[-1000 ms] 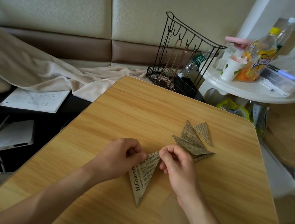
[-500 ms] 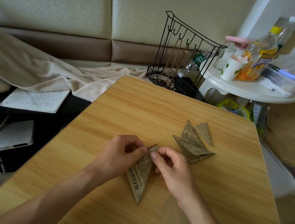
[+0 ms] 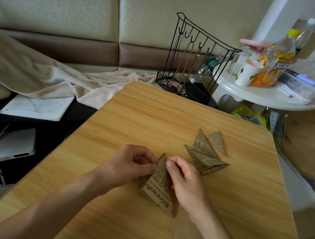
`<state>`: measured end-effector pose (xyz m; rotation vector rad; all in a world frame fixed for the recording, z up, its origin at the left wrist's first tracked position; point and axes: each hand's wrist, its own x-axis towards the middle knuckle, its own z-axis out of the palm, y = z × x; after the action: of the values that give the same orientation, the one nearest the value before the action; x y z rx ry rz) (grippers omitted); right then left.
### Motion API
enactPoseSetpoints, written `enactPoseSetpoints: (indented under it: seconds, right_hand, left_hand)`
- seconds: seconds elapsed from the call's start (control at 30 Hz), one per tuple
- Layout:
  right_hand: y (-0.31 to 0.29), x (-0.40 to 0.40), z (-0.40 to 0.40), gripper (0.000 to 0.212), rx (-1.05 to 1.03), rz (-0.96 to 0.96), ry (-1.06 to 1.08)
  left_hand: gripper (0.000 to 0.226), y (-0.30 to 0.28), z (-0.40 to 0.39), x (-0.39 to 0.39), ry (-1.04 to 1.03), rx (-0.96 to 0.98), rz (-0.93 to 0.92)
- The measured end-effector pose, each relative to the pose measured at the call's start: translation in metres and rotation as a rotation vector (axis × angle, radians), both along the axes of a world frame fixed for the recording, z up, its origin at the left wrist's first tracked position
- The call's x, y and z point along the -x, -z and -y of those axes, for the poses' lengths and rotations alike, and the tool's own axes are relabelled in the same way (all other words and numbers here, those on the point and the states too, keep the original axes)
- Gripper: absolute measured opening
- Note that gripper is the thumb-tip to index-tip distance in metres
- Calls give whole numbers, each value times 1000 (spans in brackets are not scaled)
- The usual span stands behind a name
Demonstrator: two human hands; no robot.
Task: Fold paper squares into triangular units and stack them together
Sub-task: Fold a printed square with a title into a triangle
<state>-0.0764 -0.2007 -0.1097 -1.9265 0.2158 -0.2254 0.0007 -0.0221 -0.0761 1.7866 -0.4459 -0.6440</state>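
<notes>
Worktop layout
Folded paper (image 3: 158, 185) near worktop (image 3: 131, 119) centre; stacked units (image 3: 206, 151) just right, behind it; wire rack (image 3: 194, 62) behind worktop; notebook (image 3: 36, 106) left.

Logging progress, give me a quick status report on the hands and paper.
Both hands, left hand and right hand, pinch the newsprint triangle. Finished units piled beyond. Nothing in the way.
</notes>
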Motion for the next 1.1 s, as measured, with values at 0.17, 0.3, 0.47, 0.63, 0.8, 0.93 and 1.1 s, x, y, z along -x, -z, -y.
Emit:
enactPoseSetpoints:
  seconds: [0.17,0.3,0.47,0.63,0.8,0.93,1.1]
  right_hand:
    - [-9,5,-5,16,11,15,-16]
    - [-11,8,-4,62,-8,-79,-111]
    - [-10,10,-6,102,98,-139,-246]
    - [-14,12,-5,71,116,-101,-202]
    - [-14,14,-6,60,101,-32,-141]
    - [-8,9,-3,45,165,21,-51]
    - [-3,5,-1,29,207,99,32]
  left_hand:
    - [10,1,3,4,-28,-12,19]
    - [12,1,5,3,-96,-22,18]
    - [13,5,5,0,-121,-15,2]
    - [32,6,3,-1,-103,-33,59]
    - [47,6,1,1,-48,12,112]
    - [37,5,2,1,-61,6,112]
    - [26,8,4,1,-102,6,172]
